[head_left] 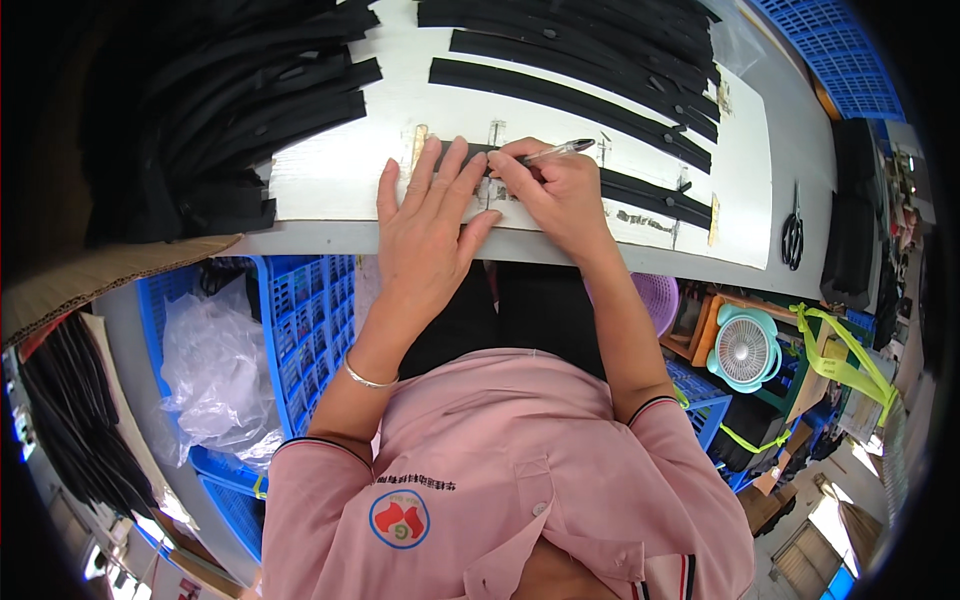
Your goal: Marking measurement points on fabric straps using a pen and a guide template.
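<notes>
A black fabric strip (640, 191) lies along the near part of a white board (742, 160) on the table. My left hand (428, 215) presses flat over the strip's left part, fingers spread. Just right of it, my right hand (565, 200) grips a clear-barrelled pen (560, 152), whose rear end points up to the right. The pen's writing tip is hidden by my fingers, beside the left fingertips. Dark marks and tan tape pieces (714, 220) show on the board around the strip.
Several more black strips (570, 97) lie across the board beyond my hands. A heap of black strips (230, 130) covers the left side. Black-handled scissors (792, 238) rest at the right. Below the table edge are blue crates (305, 330) and a small turquoise fan (745, 348).
</notes>
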`<state>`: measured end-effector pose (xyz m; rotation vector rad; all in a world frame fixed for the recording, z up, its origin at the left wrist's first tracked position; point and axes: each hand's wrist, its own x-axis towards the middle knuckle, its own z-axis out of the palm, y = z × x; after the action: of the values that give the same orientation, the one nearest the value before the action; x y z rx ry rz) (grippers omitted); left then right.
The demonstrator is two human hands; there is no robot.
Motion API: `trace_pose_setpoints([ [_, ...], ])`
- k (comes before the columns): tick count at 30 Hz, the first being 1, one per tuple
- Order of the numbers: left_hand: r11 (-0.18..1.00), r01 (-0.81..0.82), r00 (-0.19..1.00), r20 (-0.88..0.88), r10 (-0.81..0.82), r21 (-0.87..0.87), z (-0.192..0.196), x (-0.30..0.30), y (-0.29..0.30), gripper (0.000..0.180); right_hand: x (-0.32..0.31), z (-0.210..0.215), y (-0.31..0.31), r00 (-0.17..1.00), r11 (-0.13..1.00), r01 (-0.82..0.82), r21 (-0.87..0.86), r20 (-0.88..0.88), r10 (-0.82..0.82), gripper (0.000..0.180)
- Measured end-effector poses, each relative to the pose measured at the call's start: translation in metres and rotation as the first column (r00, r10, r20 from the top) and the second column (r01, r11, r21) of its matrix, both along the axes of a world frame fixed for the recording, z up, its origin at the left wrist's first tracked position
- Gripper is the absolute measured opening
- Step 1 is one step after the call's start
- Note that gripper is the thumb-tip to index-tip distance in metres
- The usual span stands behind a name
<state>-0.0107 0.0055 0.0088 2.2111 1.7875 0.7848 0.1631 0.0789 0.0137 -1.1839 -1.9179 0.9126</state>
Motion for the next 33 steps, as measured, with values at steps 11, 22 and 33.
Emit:
trace_pose_setpoints([
  [11,0.999,0.015,0.999,-0.030,-0.016,-0.034,0.004,0.001,-0.001,0.054,0.023,0.007,-0.009,0.979,0.990,0.105,-0.091,-0.166,-0.119,0.016],
  [22,1.000,0.019,0.998,-0.066,-0.018,0.009,0.010,0.010,0.002,0.056,0.086,0.006,-0.009,0.901,0.902,0.414,-0.124,-0.085,-0.425,0.021],
  [33,0.974,0.128,0.946,0.272,-0.176,0.186,-0.004,0.093,0.042,0.023,0.082,-0.003,-0.006,0.904,0.904,0.426,0.018,-0.048,-0.425,0.019],
])
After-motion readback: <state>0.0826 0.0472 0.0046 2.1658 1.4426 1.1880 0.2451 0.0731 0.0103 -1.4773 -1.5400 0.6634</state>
